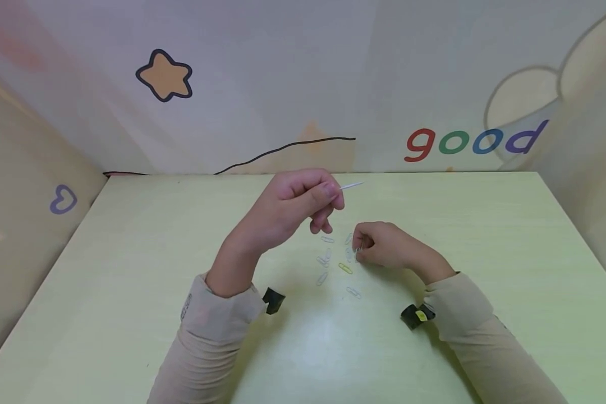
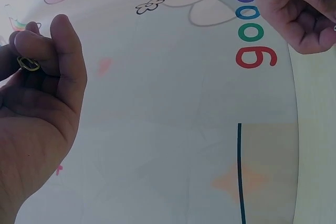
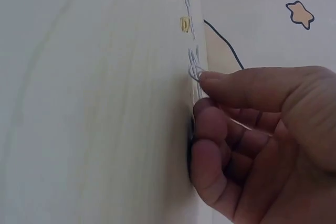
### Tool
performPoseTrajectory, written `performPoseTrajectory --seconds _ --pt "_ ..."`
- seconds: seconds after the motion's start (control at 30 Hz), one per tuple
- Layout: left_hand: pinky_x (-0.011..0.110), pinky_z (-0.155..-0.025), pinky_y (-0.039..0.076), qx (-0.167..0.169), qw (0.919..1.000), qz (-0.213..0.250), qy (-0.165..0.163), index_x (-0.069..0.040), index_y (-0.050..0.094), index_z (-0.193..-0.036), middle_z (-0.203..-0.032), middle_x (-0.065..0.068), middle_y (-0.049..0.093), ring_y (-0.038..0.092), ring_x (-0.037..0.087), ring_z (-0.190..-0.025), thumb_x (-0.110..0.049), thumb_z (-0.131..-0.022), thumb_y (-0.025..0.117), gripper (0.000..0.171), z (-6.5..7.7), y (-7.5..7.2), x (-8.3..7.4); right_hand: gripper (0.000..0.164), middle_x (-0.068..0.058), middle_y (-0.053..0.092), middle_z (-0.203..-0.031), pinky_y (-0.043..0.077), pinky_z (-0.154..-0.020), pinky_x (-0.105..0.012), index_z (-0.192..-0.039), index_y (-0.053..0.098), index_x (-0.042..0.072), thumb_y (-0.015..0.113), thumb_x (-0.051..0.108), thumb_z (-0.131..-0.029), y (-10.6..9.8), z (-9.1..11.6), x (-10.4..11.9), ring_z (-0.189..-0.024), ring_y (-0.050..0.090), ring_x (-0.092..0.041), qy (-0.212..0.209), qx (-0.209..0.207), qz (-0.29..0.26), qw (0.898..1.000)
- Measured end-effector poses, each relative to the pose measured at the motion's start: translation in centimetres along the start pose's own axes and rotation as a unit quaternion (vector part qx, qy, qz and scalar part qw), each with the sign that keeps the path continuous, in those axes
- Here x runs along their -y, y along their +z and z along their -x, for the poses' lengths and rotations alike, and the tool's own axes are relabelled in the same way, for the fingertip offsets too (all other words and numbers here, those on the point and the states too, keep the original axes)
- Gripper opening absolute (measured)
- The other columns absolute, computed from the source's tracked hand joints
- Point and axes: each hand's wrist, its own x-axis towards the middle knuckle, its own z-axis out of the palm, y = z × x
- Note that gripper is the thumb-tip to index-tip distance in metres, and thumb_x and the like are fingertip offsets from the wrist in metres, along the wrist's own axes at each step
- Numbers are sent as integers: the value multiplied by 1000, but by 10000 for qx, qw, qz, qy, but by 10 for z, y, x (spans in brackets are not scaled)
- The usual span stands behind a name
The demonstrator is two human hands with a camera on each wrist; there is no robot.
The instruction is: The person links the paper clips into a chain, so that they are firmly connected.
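Note:
Raised above the back of the table, my left hand (image 1: pixel 300 205) pinches a paper clip (image 1: pixel 352 185) between thumb and forefinger, one end poking out to the right. In the left wrist view the wire loop of that clip shows at the fingertips. Lower and to the right, my right hand (image 1: pixel 386 244) is down by the tabletop, a silvery paper clip (image 3: pixel 195 72) between its thumb and forefinger. Its other fingers are curled under. Just left of it lies a yellow paper clip (image 1: pixel 345 268) among several pale ones.
The loose clips lie in two rough columns on the pale green table (image 1: pixel 131 252), with one pale paper clip (image 1: pixel 353 292) nearer the front. A printed wall (image 1: pixel 283 84) rises behind the table's back edge. Small black devices sit at both cuffs.

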Motion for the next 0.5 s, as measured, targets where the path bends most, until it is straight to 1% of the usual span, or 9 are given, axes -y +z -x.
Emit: performPoseTrajectory --seconds 0.17,0.23,0.4,0.5 --pt "46 -67 58 -25 10000 -54 -3 6 62 -89 -62 15 47 45 25 -56 -4 -102 48 22 1 -1 2 6 -3 56 -72 46 -66 -34 -90 61 9 64 5 -93 -5 2 2 -67 54 -19 -15 108 -111 9999" --pt "46 -67 58 -39 10000 -83 -10 6 62 -89 -62 15 47 45 25 -56 -4 -102 48 22 1 -1 2 5 -3 56 -72 47 -66 -34 -91 62 8 63 6 -94 -9 5 3 -65 54 -19 -29 90 -143 9999" --pt "45 -67 57 2 9999 -101 10 6 62 -89 -62 15 47 45 25 -56 -3 -102 48 21 1 0 3 3 -6 60 -80 49 -66 -35 -94 63 7 63 8 -97 -20 14 8 -68 56 -20 -89 -111 -314 9994" --pt "44 -67 57 37 10000 -91 2 6 62 -89 -62 15 47 45 25 -56 -3 -102 48 21 0 1 3 3 -9 61 -82 50 -67 -36 -96 62 6 64 9 -97 -28 21 14 -70 58 -22 -133 -314 -527 9980"
